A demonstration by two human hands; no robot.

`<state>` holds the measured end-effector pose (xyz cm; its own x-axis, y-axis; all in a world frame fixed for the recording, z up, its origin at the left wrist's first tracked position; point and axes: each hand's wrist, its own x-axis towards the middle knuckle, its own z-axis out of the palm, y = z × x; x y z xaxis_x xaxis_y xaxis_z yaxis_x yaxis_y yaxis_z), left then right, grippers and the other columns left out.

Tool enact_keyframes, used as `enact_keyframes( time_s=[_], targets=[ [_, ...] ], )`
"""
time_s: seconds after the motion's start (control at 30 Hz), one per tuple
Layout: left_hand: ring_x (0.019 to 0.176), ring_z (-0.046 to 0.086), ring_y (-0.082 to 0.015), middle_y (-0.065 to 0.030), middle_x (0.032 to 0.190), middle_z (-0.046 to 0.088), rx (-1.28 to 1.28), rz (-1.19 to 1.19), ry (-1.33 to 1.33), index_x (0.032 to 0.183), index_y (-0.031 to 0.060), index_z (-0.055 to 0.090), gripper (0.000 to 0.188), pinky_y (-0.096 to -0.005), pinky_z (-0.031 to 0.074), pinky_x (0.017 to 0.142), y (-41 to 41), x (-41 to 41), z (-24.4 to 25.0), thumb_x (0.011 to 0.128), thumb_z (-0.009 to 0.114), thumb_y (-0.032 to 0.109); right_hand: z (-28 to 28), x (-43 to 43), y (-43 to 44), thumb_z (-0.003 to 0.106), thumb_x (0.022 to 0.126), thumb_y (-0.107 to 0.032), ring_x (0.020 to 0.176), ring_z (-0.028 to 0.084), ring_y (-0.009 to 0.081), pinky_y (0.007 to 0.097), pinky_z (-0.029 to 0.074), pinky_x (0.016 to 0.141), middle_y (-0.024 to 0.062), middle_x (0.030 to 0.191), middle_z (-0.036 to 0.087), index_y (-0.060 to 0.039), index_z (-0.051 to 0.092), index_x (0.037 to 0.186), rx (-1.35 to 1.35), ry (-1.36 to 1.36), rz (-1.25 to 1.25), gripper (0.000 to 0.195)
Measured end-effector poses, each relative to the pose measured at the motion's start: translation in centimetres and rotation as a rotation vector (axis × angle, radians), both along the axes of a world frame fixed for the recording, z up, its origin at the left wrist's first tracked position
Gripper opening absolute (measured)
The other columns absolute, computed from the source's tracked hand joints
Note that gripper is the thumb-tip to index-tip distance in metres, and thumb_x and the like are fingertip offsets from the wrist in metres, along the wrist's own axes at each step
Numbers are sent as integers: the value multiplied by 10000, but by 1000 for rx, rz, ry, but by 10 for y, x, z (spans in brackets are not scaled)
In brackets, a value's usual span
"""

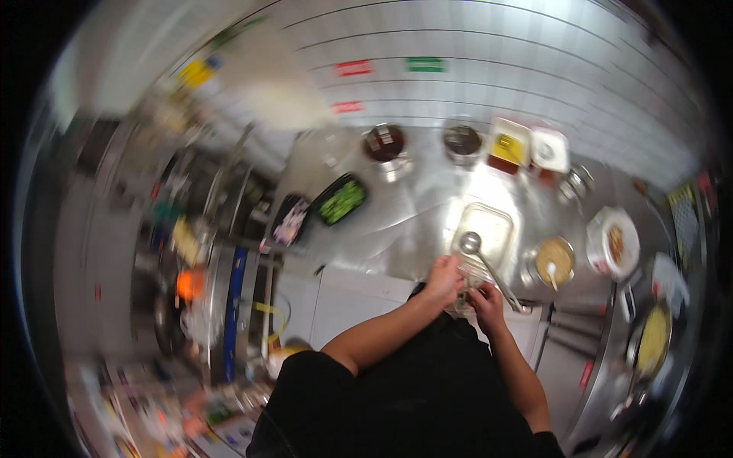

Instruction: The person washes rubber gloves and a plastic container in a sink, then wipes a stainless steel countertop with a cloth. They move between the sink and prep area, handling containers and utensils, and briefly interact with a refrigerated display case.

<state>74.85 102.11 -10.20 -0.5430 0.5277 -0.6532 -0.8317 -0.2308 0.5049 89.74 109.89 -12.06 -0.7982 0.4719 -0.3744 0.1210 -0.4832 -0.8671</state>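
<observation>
At the front edge of the steel counter, my left hand (445, 280) and my right hand (487, 306) hold a small clear plastic item (467, 284) between them. Blur hides whether it is a bag or a container. Just beyond my hands lies a shallow rectangular metal tray (497, 220). A steel ladle (471, 243) rests across the tray, its handle slanting past my right hand. Right of the tray stands a metal pot of beige paste (554, 260) with a white spoon (551, 269) in it.
Black trays of chopped greens (343, 198) and pale pink pieces (291, 220) sit left. Two dark-filled pots (385, 143) (462, 141) and white containers (508, 143) (550, 149) line the back wall. A white bowl (613, 241) and a pan of yellow food (653, 342) stand right.
</observation>
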Motion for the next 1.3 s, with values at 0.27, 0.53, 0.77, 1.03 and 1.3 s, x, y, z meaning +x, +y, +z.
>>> enact_keyframes(
  time_s=[0.27, 0.53, 0.77, 1.03, 1.3],
  targets=[
    [907, 643, -213, -74, 1129, 597, -92, 303, -60, 1210, 120, 495, 236, -321, 452, 597, -85, 43, 23, 1014, 612, 179, 16, 8, -46, 718, 957, -80, 670, 496, 28, 222, 383, 602, -61, 737, 582, -76, 626, 844, 254, 47, 171, 145],
    [1028, 649, -334, -149, 1167, 570, -7, 636, -57, 1182, 39, 470, 232, -523, 623, 838, -205, 52, 60, 992, 593, 91, 10, -17, -84, 698, 980, -100, 676, 472, 20, 202, 382, 619, -60, 735, 538, -90, 567, 857, 447, 184, 271, 180],
    [948, 707, -358, -207, 1100, 611, -46, 932, -31, 1124, -25, 482, 158, -421, 687, 756, -352, 30, 44, 1017, 558, 62, 9, -79, -50, 645, 1019, -182, 749, 506, 66, 250, 449, 613, -9, 831, 565, -53, 577, 923, 532, 71, 165, 175],
    [965, 710, -338, -196, 1165, 627, -105, 1209, -15, 1222, -11, 473, 245, -416, 675, 796, -568, 6, 27, 1023, 575, 89, 6, -136, -112, 794, 851, -179, 1250, 571, 441, 479, 425, 1106, 293, 1297, 618, 59, 444, 1438, 1622, -265, 124, 723],
    [935, 724, -341, -171, 1138, 632, -195, 1494, -5, 1234, 20, 448, 261, -405, 676, 724, -766, -5, 29, 1004, 569, 50, -61, -230, -345, 827, 843, -269, 764, 739, 265, 386, 584, 751, 140, 826, 752, -31, 727, 974, 1231, -177, 744, 289]
  ],
)
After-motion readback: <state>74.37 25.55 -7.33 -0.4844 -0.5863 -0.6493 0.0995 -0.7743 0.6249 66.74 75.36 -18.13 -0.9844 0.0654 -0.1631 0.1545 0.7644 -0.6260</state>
